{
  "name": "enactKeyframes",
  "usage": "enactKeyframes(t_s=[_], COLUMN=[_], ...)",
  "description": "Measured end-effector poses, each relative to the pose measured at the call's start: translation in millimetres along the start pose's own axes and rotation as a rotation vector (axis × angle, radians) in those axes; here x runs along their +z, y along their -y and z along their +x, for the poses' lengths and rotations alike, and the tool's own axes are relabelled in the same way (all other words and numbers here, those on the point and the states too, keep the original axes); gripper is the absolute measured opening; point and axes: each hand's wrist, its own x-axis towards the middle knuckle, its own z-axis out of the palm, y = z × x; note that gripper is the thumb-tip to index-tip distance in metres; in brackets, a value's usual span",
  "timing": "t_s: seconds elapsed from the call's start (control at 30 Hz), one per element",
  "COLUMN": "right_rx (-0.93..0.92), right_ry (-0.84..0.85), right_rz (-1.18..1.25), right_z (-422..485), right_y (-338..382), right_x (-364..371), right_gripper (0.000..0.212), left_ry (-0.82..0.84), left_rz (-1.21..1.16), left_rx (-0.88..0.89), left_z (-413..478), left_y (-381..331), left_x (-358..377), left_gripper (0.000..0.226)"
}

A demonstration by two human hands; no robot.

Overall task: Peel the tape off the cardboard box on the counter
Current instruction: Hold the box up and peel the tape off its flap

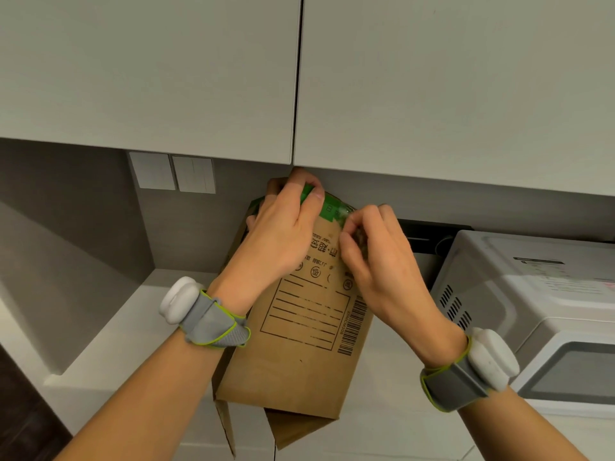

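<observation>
You'll see a white microwave [532, 311] at the right edge of the surface [109, 327]. Pale cabinet doors [149, 71] hang above, and two wall switches [193, 174] sit below the left door.

One cardboard box [299, 361], one tape strip [330, 208], two hands [283, 234] [376, 261], one microwave [532, 294].

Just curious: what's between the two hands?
Green tape on the top edge of the cardboard box, printed cardboard below it; the head view shows it.

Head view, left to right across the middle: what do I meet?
White wall switch plates, left hand gripping the brown cardboard box, exposed green tape, right hand pinching it, white microwave oven.
</observation>
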Motion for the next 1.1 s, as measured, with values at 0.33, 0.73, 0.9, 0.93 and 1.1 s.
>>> enactKeyframes(t_s=[0.33, 0.73, 0.9, 0.93, 1.1], right_rx=[-0.004, -0.014, -0.018, -0.021, -0.046], right_ry=[-0.038, 0.013, 0.015, 0.012, -0.011], right_rz=[-0.063, 0.001, 0.008, 0.001, -0.036], right_z=[0.3, 0.7, 2.2, 2.4, 4.0], right_y=[5.6, 8.9, 7.9, 7.8, 7.2], right_x=[5.2, 2.7, 3.7, 4.3, 6.7], right_gripper=[0.017, 0.02, 0.015, 0.015, 0.013], left_ry=[0.004, -0.007, -0.006, -0.004, -0.002], left_rz=[-0.001, -0.044, -0.044, -0.045, -0.037], left_rx=[0.002, -0.003, 0.006, 0.008, 0.013], left_z=[0.2, 1.4, 1.6, 1.6, 1.6], left_y=[2.3, 3.0, 2.9, 3.0, 2.9], left_x=[-1.1, -8.4, -10.4, -10.4, -10.8], left_gripper=[0.018, 0.02, 0.021, 0.022, 0.027])
